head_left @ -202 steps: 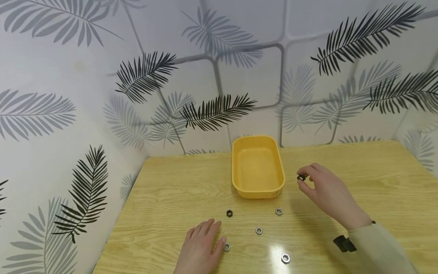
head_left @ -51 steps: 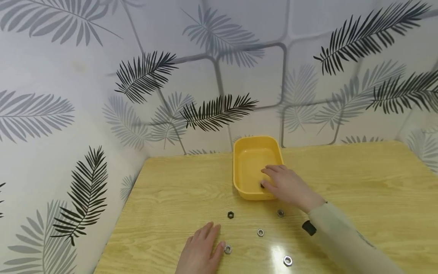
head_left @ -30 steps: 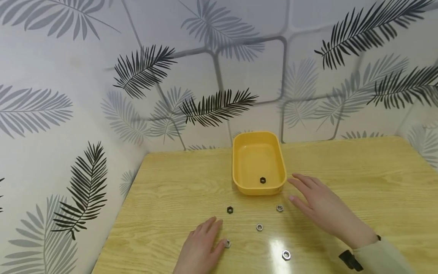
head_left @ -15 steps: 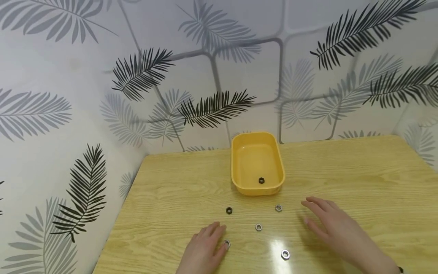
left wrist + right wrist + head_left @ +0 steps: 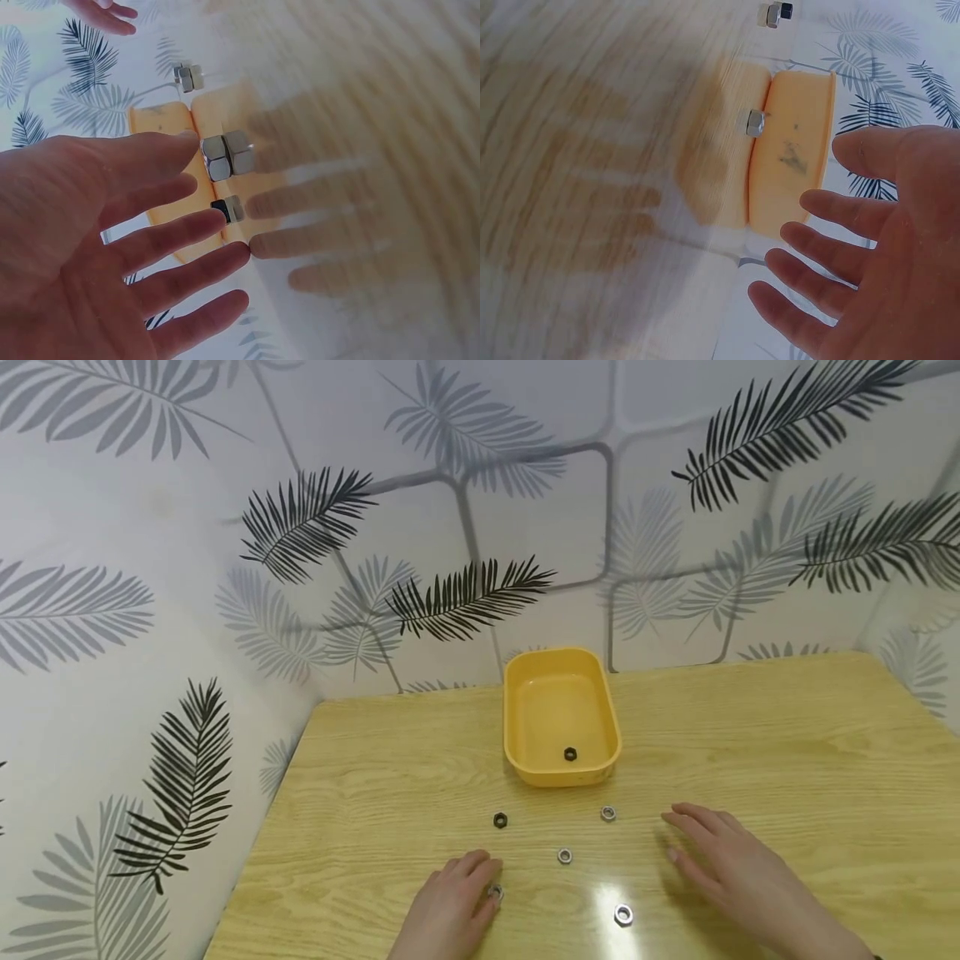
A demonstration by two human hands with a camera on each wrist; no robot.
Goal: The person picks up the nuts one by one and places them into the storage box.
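Note:
My left hand (image 5: 448,906) is low on the wooden table, its thumb and index finger beside a silver hex nut (image 5: 496,893). In the left wrist view that nut (image 5: 216,157) stands just past the thumb tip, and the fingers are fairly straight; contact is unclear. My right hand (image 5: 742,881) is at the right with fingers apart and nothing in them. Between the hands are a small silver nut (image 5: 565,857), a larger silver nut (image 5: 623,915), another silver nut (image 5: 608,813) and a black nut (image 5: 500,820). A second black nut (image 5: 570,754) lies inside the yellow bin (image 5: 562,778).
The yellow bin stands at the back middle of the wooden table (image 5: 390,760), close to the wall (image 5: 555,543) covered with leaf patterns. Bright light reflects off the tabletop near the larger silver nut.
The right hand carried a black nut to the bin, released it inside, then withdrew right and toward the front. The left hand's fingers have shifted slightly around the nearby silver nut.

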